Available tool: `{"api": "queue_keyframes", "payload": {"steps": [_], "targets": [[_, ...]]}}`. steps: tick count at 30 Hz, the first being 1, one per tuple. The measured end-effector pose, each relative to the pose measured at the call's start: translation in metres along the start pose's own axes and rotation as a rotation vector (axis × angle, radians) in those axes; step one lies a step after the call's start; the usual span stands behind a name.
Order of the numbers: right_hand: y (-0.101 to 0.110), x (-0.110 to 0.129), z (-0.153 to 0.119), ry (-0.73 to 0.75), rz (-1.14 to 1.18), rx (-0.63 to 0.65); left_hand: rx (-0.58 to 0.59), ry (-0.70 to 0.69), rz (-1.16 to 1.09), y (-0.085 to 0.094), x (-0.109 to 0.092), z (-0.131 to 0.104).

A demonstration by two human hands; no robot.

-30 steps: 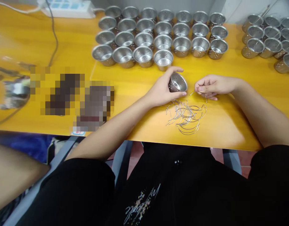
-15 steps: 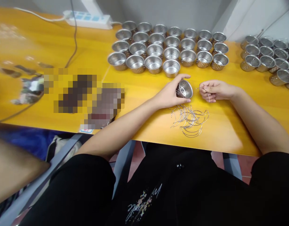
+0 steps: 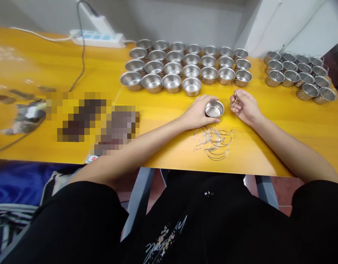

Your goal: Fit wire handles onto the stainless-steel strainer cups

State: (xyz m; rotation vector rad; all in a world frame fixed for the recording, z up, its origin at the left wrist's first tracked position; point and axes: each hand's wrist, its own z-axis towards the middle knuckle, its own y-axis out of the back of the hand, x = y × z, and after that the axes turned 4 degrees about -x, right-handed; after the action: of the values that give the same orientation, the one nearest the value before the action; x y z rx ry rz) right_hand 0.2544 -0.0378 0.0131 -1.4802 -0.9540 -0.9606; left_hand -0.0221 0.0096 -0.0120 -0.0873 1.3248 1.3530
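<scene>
My left hand (image 3: 198, 113) is curved round the side of a small perforated metal cup (image 3: 214, 109), whose open top faces up. In my right hand (image 3: 245, 105) a thin curved wire handle (image 3: 236, 98) is pinched between the fingers, a little to the right of the cup and apart from it. A loose pile of similar wire handles (image 3: 217, 141) lies on the table just in front of the cup. Behind my hands stand rows of metal cups (image 3: 171, 83) without visible handles.
At the right, more metal cups (image 3: 308, 91) stand grouped, some with wires across them. A white power strip (image 3: 99, 38) with cables lies along the back. Two blurred-out dark objects (image 3: 83, 119) and a plastic-wrapped bundle (image 3: 28, 115) are on the left. The table's front edge (image 3: 213, 172) is near my body.
The cup in my left hand has gone from tilted to more upright. My right hand has turned, bringing the wire handle up. The whole view has shifted slightly.
</scene>
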Motion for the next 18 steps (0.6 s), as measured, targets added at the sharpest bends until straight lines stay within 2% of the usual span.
{"api": "queue_keyframes", "payload": {"steps": [5,9,14,18], "targets": [[-0.008,-0.007,0.003,0.051,-0.030,-0.043,0.018,0.025,0.003,-0.002,-0.001,0.000],[-0.004,-0.010,0.003,0.095,-0.004,0.002,-0.006,0.019,-0.088,-0.001,0.006,-0.001],[-0.002,-0.004,-0.002,0.059,-0.041,0.038,-0.010,-0.059,-0.119,-0.002,0.014,-0.007],[-0.003,0.001,-0.007,0.037,-0.076,0.061,-0.078,-0.069,-0.175,-0.004,0.017,-0.009]]}}
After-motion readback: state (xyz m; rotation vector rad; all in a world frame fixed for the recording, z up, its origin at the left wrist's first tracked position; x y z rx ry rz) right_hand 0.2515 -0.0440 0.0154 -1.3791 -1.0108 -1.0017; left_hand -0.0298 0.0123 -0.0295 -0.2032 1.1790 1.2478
